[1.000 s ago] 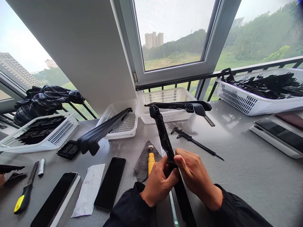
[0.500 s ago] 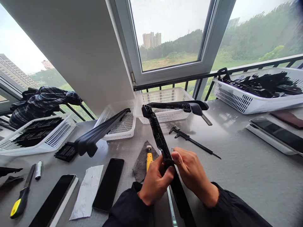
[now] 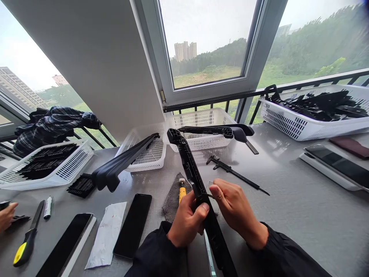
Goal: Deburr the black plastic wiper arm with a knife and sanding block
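Note:
My left hand (image 3: 188,220) is wrapped round the middle of a long black plastic bar (image 3: 188,169), which rises tilted up and to the left, its far end near the white baskets. My right hand (image 3: 235,209) is beside the bar on its right, thumb and fingers pinched on a small thin thing at the bar's edge; I cannot make out what it is. Just behind the hands a yellow-handled tool (image 3: 181,191) lies on a grey cloth (image 3: 172,196).
White baskets (image 3: 201,117) (image 3: 291,123) (image 3: 66,167) hold black parts. Long black bars (image 3: 123,159) rest across the middle baskets. Caliper (image 3: 235,173), phones (image 3: 132,225) (image 3: 65,248), paper (image 3: 106,232), screwdriver (image 3: 27,238), marker (image 3: 47,207) lie on the grey table. Another person's hand (image 3: 6,217) at left edge.
The bar's top end has swung left. My left thumb has shifted along the bar and my right hand has drawn slightly off it. Another person's hand has come in at the left edge.

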A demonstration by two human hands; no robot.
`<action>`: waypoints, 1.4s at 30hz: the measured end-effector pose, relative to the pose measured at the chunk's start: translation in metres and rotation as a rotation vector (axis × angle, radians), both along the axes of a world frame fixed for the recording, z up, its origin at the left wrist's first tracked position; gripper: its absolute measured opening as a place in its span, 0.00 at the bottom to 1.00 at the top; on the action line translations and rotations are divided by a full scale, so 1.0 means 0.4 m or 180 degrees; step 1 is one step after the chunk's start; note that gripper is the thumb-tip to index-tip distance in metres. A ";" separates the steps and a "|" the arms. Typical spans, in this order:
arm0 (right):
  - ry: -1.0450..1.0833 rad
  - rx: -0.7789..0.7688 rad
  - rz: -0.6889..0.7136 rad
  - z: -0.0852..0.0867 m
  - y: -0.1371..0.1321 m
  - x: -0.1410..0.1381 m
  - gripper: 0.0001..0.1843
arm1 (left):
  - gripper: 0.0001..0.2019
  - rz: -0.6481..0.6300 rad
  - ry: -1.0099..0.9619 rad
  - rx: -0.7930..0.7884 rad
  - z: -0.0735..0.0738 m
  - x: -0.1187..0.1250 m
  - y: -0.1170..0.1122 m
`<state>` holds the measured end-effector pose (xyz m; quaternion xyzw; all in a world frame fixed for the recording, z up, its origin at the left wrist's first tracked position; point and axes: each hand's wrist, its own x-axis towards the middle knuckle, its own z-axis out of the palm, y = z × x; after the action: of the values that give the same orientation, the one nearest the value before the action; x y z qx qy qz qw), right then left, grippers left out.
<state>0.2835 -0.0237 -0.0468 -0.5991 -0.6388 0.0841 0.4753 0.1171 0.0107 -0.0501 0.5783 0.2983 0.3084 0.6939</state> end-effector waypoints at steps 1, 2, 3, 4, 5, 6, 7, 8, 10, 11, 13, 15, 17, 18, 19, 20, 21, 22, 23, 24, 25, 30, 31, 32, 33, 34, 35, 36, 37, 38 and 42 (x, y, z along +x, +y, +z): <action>-0.0021 0.0002 -0.0004 0.000 0.000 0.001 0.36 | 0.19 -0.0002 -0.0001 -0.0052 -0.002 -0.001 0.001; -0.0039 -0.0004 -0.0002 0.000 0.000 0.001 0.36 | 0.18 0.0024 0.0007 -0.0089 -0.001 -0.002 0.003; -0.0053 -0.0014 0.0006 0.000 -0.001 0.002 0.36 | 0.18 0.0063 0.0017 -0.0089 0.001 -0.003 0.004; -0.0063 -0.0032 0.0015 0.001 -0.001 0.003 0.36 | 0.17 0.0113 0.0031 -0.0054 0.006 -0.004 0.006; -0.0066 -0.0051 0.0023 0.002 -0.001 0.004 0.36 | 0.16 0.0167 0.0049 0.0009 0.012 -0.004 0.009; -0.0063 -0.0070 0.0025 0.002 -0.001 0.004 0.36 | 0.16 0.0202 0.0072 0.0095 0.019 -0.005 0.011; -0.0058 -0.0081 0.0020 0.002 -0.001 0.005 0.36 | 0.15 0.0206 0.0099 0.0182 0.025 -0.005 0.013; -0.0055 -0.0090 0.0009 0.002 -0.001 0.005 0.36 | 0.15 0.0182 0.0124 0.0255 0.030 -0.005 0.016; -0.0069 -0.0101 -0.0019 0.000 0.000 0.006 0.36 | 0.13 0.0099 0.0158 0.0320 0.034 -0.007 0.022; -0.0083 -0.0111 -0.0027 -0.002 0.001 0.006 0.36 | 0.13 0.0064 0.0158 0.0319 0.034 -0.008 0.026; -0.0104 -0.0168 -0.0012 -0.005 0.003 0.008 0.36 | 0.12 0.0066 0.0153 0.0249 0.030 -0.010 0.032; -0.0105 -0.0270 0.0080 -0.006 0.004 0.010 0.36 | 0.13 0.0101 0.0183 0.0158 0.027 -0.013 0.036; -0.0102 -0.0369 0.0247 -0.003 0.004 0.012 0.37 | 0.14 0.0179 0.0241 0.0077 0.025 -0.015 0.038; -0.0105 -0.0407 0.0329 -0.001 0.004 0.013 0.38 | 0.14 0.0232 0.0262 0.0026 0.023 -0.015 0.038; -0.0110 -0.0434 0.0393 0.001 0.004 0.014 0.38 | 0.14 0.0291 0.0274 -0.0037 0.022 -0.016 0.037; -0.0120 -0.0451 0.0429 0.004 0.004 0.015 0.38 | 0.15 0.0354 0.0277 -0.0100 0.021 -0.016 0.036; -0.0133 -0.0459 0.0436 0.006 0.004 0.015 0.38 | 0.16 0.0401 0.0280 -0.0148 0.019 -0.017 0.034; -0.0149 -0.0462 0.0423 0.007 0.004 0.015 0.39 | 0.16 0.0421 0.0283 -0.0175 0.018 -0.017 0.034; -0.0168 -0.0460 0.0400 0.007 0.004 0.015 0.39 | 0.16 0.0410 0.0288 -0.0176 0.017 -0.017 0.033; -0.0185 -0.0453 0.0367 0.007 0.005 0.015 0.39 | 0.16 0.0365 0.0297 -0.0153 0.016 -0.017 0.034; -0.0199 -0.0439 0.0327 0.006 0.005 0.015 0.39 | 0.15 0.0301 0.0309 -0.0112 0.016 -0.017 0.035; -0.0219 -0.0355 0.0173 0.000 0.007 0.015 0.39 | 0.15 0.0156 0.0372 -0.0002 0.018 -0.017 0.040; -0.0212 -0.0351 0.0181 -0.001 0.007 0.016 0.38 | 0.15 0.0176 0.0365 -0.0017 0.018 -0.016 0.040; -0.0197 -0.0350 0.0196 -0.001 0.007 0.016 0.38 | 0.14 0.0184 0.0341 -0.0038 0.017 -0.016 0.040; -0.0174 -0.0345 0.0210 -0.001 0.007 0.017 0.38 | 0.14 0.0186 0.0295 -0.0057 0.016 -0.016 0.039; -0.0149 -0.0337 0.0214 -0.001 0.007 0.018 0.38 | 0.14 0.0168 0.0242 -0.0079 0.015 -0.016 0.039; -0.0127 -0.0326 0.0208 0.000 0.007 0.019 0.37 | 0.14 0.0130 0.0199 -0.0098 0.015 -0.015 0.038; -0.0115 -0.0324 0.0199 0.000 0.007 0.019 0.37 | 0.14 0.0075 0.0175 -0.0113 0.015 -0.015 0.038; -0.0116 -0.0325 0.0194 0.000 0.007 0.020 0.37 | 0.14 0.0017 0.0164 -0.0114 0.015 -0.015 0.037; -0.0128 -0.0337 0.0201 -0.001 0.006 0.020 0.37 | 0.14 -0.0048 0.0169 -0.0102 0.015 -0.015 0.037; -0.0214 -0.0460 0.0359 -0.006 0.004 0.017 0.37 | 0.18 -0.0064 0.0195 -0.0070 0.008 -0.016 0.034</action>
<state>0.2902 -0.0220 -0.0494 -0.5974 -0.6794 0.1365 0.4036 0.1107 0.0242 -0.0469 0.5827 0.3170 0.2802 0.6938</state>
